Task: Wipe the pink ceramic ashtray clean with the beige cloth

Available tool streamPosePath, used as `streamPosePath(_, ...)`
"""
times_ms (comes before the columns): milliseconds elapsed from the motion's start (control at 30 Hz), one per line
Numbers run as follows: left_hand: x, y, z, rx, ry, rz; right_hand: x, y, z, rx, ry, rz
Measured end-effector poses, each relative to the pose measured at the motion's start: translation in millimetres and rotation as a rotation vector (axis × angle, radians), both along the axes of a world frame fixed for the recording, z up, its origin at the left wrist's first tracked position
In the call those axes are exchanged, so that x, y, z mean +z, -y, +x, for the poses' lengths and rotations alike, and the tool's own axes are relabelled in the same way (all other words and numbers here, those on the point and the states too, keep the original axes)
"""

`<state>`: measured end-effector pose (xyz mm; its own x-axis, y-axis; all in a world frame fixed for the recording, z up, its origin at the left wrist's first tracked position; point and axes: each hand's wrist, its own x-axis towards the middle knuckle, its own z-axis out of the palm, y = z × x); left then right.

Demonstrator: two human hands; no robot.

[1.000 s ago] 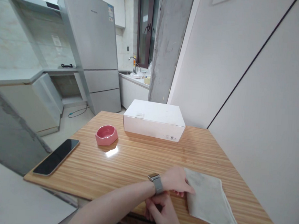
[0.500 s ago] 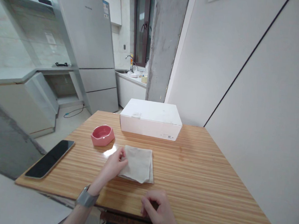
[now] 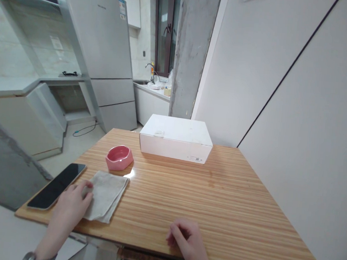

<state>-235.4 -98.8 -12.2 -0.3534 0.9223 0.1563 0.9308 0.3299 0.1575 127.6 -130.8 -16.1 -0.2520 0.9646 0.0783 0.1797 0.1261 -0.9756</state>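
Observation:
A folded grey cloth (image 3: pixel 107 197) lies flat on the left part of the wooden table. My left hand (image 3: pixel 73 202) is at its left edge, fingers curled and closed on the cloth; the fingertips are partly hidden. My right hand (image 3: pixel 187 237) rests near the table's front edge in a loose fist, with nothing seen in it. Just behind the cloth stands a pink, angular bowl (image 3: pixel 119 158). Left of my left hand lies a phone-like black slab (image 3: pixel 56 187) with a pale rim.
A white box (image 3: pixel 175 140) stands at the back of the wooden table (image 3: pixel 215 205). Along the right side runs a white wall (image 3: pixel 305 128). Beyond the table are a grey fridge (image 3: pixel 102 48), a concrete pillar (image 3: pixel 194 55) and a sink counter (image 3: pixel 151 100).
My left hand has drawn the cloth leftward and slightly nearer, from the middle of the table to beside the black slab. The cloth has turned a little. My right hand has hardly moved.

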Motion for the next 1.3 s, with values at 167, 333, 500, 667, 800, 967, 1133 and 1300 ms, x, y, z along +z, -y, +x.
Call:
streamPosePath(167,11.3,4.3,44.8,0.110,-0.223,0.241,-6.6,-10.5,-1.1,-0.137,-0.233,-0.074)
streamPosePath(333,11.3,-0.3,110.5,-0.378,0.302,0.520,-4.6,-15.7,-2.0,-0.304,-0.214,-0.078)
streamPosePath(500,8.7,7.2,187.6,-0.606,0.869,0.251,-2.6,-16.5,-11.7,-0.329,-0.268,-0.049)
streamPosePath(667,5.0,14.4,227.3,-0.593,1.117,0.197,-12.3,-19.6,-23.6,-0.414,-0.290,-0.015)
streamPosePath(800,2.1,15.0,232.6,-0.533,1.211,0.170,-19.8,-17.9,-23.7,-0.386,-0.208,0.002)
streamPosePath(967,0.1,15.9,232.8,-0.563,1.185,0.125,-21.7,-14.7,-19.9,-0.360,-0.202,0.007)
streamPosePath(1133,-1.4,18.6,230.3,-0.582,1.115,0.127,-20.2,-12.3,-21.5,-0.346,-0.163,0.012)
streamPosePath(1300,-0.5,20.3,227.2,-0.603,1.117,0.114,-20.4,-11.3,-21.6,-0.319,-0.141,0.003)
